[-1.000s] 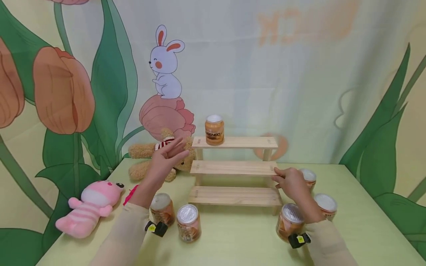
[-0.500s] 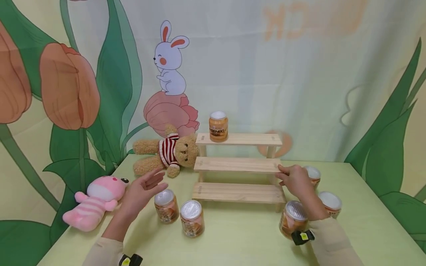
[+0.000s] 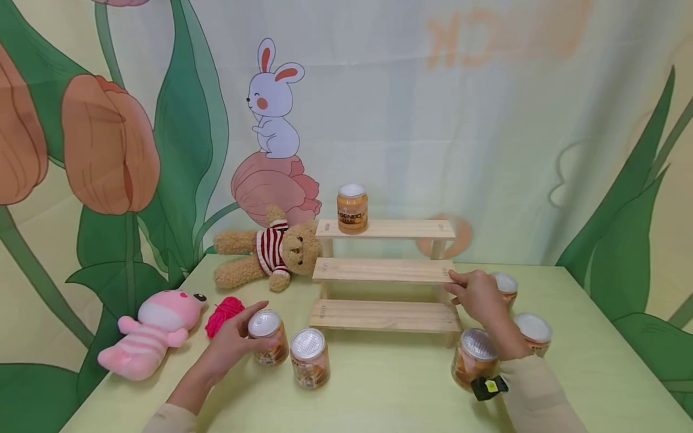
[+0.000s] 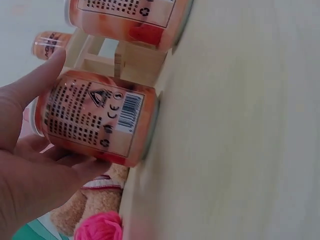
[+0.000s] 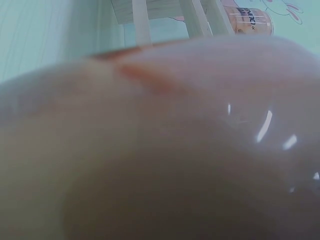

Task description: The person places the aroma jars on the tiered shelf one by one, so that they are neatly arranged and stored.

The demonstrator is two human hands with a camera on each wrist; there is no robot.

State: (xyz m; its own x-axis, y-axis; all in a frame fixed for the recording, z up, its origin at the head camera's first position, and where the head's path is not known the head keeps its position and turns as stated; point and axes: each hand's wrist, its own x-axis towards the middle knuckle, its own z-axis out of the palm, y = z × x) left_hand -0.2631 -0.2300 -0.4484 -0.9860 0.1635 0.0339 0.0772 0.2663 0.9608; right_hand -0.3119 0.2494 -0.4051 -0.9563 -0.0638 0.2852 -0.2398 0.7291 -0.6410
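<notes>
In the head view my left hand is at the left, thumb and fingers round an orange can with a silvery lid. The left wrist view shows this can with its barcode label, base on the table. A second can stands just to its right. My right hand pinches the right end of the middle board of a three-tier wooden shelf. One can stands on the top board, towards the left. A blurred, shiny surface hides most of the right wrist view.
Around my right forearm stand three more cans, one in front. A teddy bear lies left of the shelf. A pink plush toy and a ball of pink yarn lie further left. Behind hangs a printed curtain.
My left hand has come down and left from beside the shelf, then in to the left can. The yarn and bear now show fully. My right hand stays at the shelf end.
</notes>
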